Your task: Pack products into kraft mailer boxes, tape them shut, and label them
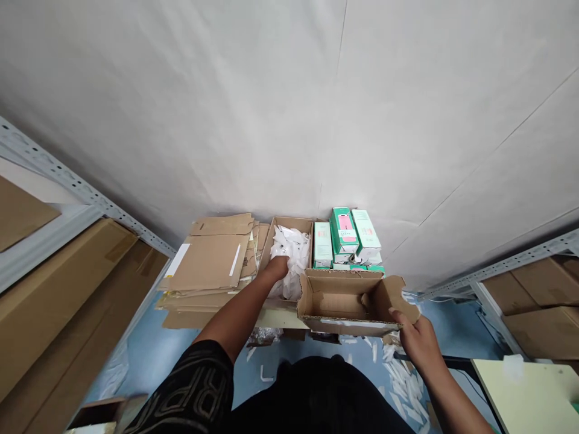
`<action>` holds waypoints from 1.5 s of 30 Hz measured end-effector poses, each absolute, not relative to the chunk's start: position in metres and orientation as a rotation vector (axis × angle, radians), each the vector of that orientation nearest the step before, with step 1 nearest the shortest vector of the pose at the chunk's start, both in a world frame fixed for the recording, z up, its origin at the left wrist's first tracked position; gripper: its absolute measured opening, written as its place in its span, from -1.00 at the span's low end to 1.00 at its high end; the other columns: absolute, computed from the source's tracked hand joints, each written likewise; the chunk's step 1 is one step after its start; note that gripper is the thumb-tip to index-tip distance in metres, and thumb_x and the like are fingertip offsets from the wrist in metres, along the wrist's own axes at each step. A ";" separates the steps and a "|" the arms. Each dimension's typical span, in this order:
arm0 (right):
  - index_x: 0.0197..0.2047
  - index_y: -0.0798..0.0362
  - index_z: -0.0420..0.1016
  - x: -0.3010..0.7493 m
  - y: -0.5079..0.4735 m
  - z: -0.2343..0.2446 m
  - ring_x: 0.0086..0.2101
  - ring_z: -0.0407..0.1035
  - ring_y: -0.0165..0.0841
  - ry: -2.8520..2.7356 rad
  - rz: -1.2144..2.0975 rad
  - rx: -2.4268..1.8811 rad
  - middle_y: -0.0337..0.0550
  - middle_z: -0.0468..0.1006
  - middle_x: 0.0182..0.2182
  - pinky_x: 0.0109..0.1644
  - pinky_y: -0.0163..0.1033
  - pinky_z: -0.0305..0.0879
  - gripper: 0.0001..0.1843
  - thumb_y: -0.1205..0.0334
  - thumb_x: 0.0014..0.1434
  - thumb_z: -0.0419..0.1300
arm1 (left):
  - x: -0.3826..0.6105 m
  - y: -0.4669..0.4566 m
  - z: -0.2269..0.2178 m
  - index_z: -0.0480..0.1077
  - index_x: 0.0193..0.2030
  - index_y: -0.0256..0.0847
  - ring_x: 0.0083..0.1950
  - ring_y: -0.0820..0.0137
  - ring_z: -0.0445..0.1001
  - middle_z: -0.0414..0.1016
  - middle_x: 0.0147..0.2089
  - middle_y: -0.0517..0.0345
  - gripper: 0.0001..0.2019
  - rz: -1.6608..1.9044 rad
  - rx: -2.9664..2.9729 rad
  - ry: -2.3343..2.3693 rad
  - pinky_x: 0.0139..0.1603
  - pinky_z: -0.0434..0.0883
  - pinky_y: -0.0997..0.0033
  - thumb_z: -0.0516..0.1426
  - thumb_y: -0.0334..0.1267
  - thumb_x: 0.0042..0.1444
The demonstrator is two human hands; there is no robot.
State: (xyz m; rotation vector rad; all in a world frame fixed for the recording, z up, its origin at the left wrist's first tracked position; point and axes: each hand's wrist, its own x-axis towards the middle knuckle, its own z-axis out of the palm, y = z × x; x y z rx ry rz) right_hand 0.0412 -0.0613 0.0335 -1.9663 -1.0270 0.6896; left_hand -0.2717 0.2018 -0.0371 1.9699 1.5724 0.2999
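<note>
My right hand (417,337) grips the right-hand end flap of an open cardboard box (335,301), with the thumb on top of the flap. That box is tilted so its inside faces me, and only a small round spot or hole shows inside. My left hand (277,267) reaches into another cardboard box (295,223) full of crumpled, translucent white plastic pieces (296,259). Its fingers are curled down among these pieces, and whatever they hold is hidden. Right behind the tilted box stand several green-and-white product boxes (344,232), some with a pink picture.
Flattened cardboard boxes (210,259) are stacked at the left. Shelving with large cartons (67,289) rises on the left, and more cartons (543,319) sit on a right rack. White strips (402,380) litter the blue floor. A pale tabletop (525,392) is at lower right.
</note>
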 end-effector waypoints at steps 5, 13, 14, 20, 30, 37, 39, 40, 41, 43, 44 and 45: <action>-0.26 0.10 0.68 0.048 -0.047 0.035 -0.22 0.53 -0.06 -1.085 0.692 -1.955 -0.06 0.71 -0.30 -0.21 -0.18 0.35 -0.54 -0.12 0.11 0.17 | -0.298 0.191 0.026 0.54 -0.01 -0.17 0.08 0.20 0.55 0.64 0.00 0.05 -0.72 0.541 1.970 1.606 0.11 0.48 0.31 0.26 -0.20 0.13; -0.37 0.06 0.62 0.042 -0.036 0.041 -0.28 0.50 -0.07 -1.203 0.611 -1.996 -0.07 0.66 -0.39 -0.24 -0.18 0.29 -0.54 -0.15 0.14 0.12 | -0.264 0.112 0.130 0.59 -0.05 -0.10 0.05 0.25 0.56 0.62 0.03 0.10 -0.69 0.768 2.328 0.703 0.14 0.47 0.26 0.12 -0.39 0.13; -0.38 0.06 0.62 0.041 -0.036 0.042 -0.28 0.49 -0.07 -1.210 0.593 -1.994 -0.07 0.66 -0.40 -0.25 -0.18 0.28 -0.54 -0.15 0.14 0.12 | -0.254 0.106 0.129 0.59 -0.02 -0.11 0.08 0.23 0.55 0.61 0.06 0.08 -0.64 0.678 2.367 0.635 0.15 0.47 0.25 0.11 -0.43 0.10; -0.40 0.05 0.60 0.030 -0.049 0.044 -0.32 0.48 -0.11 -1.184 0.565 -1.979 -0.09 0.66 -0.42 -0.26 -0.19 0.28 -0.55 -0.15 0.14 0.13 | -0.228 0.100 0.099 0.39 0.33 0.08 0.34 0.16 0.41 0.44 0.35 0.18 -0.38 0.391 2.353 0.617 0.36 0.34 0.13 0.14 -0.44 0.13; -0.38 0.07 0.60 0.006 -0.097 0.050 -0.30 0.49 -0.13 -0.866 0.508 -2.030 -0.11 0.66 -0.39 -0.24 -0.20 0.32 -0.61 -0.10 0.11 0.18 | -0.248 0.097 0.108 0.53 0.12 -0.10 0.15 0.24 0.54 0.59 0.12 0.05 -0.68 0.701 2.244 0.525 0.23 0.44 0.22 0.06 -0.20 0.34; -0.25 0.11 0.65 0.023 -0.155 0.055 -0.21 0.53 -0.07 -0.529 0.393 -1.988 -0.04 0.70 -0.29 -0.20 -0.18 0.39 -0.57 -0.09 0.07 0.21 | -0.221 0.074 0.083 0.33 0.32 -0.07 0.33 0.18 0.40 0.39 0.32 -0.01 -0.51 0.810 1.960 0.774 0.30 0.42 0.16 0.15 -0.10 0.26; -0.25 0.10 0.66 0.036 -0.174 0.051 -0.19 0.54 -0.06 -0.481 0.379 -1.967 -0.04 0.71 -0.27 -0.19 -0.17 0.40 -0.57 -0.09 0.09 0.20 | -0.199 0.060 0.074 0.26 0.37 -0.08 0.27 0.19 0.46 0.42 0.31 -0.04 -0.45 0.626 1.848 0.743 0.20 0.50 0.20 0.12 -0.03 0.28; -0.26 0.10 0.66 0.044 -0.184 0.047 -0.18 0.54 -0.05 -0.464 0.370 -1.962 -0.04 0.71 -0.27 -0.18 -0.17 0.41 -0.57 -0.10 0.10 0.20 | -0.187 0.052 0.070 0.25 0.38 -0.08 0.25 0.19 0.48 0.44 0.30 -0.03 -0.45 0.540 1.812 0.698 0.16 0.52 0.22 0.10 0.00 0.30; -0.25 0.10 0.67 0.053 -0.194 0.044 -0.18 0.54 -0.05 -0.447 0.363 -1.958 -0.05 0.71 -0.26 -0.17 -0.15 0.41 -0.56 -0.11 0.10 0.20 | -0.174 0.043 0.068 0.25 0.39 -0.08 0.23 0.20 0.49 0.45 0.29 -0.03 -0.45 0.477 1.792 0.650 0.15 0.52 0.23 0.08 0.02 0.31; -0.21 0.10 0.68 0.072 -0.216 0.034 -0.16 0.55 -0.02 -0.408 0.363 -1.950 -0.04 0.72 -0.23 -0.12 -0.12 0.43 -0.54 -0.12 0.09 0.22 | -0.144 0.024 0.064 0.25 0.40 -0.09 0.23 0.19 0.49 0.46 0.29 -0.01 -0.44 0.432 1.784 0.587 0.17 0.51 0.23 0.07 0.04 0.32; -0.18 0.10 0.68 0.083 -0.228 0.029 -0.14 0.56 -0.01 -0.385 0.372 -1.943 -0.03 0.72 -0.20 -0.10 -0.10 0.44 -0.52 -0.13 0.09 0.22 | -0.128 0.014 0.063 0.25 0.40 -0.10 0.24 0.19 0.49 0.47 0.28 -0.01 -0.43 0.427 1.787 0.579 0.18 0.51 0.22 0.07 0.03 0.32; -0.15 0.10 0.68 0.095 -0.242 0.023 -0.11 0.56 0.01 -0.366 0.390 -1.931 -0.02 0.72 -0.18 -0.07 -0.08 0.44 -0.51 -0.14 0.09 0.23 | -0.111 0.004 0.062 0.25 0.40 -0.12 0.23 0.18 0.49 0.49 0.26 -0.01 -0.43 0.422 1.795 0.583 0.18 0.50 0.20 0.08 0.02 0.31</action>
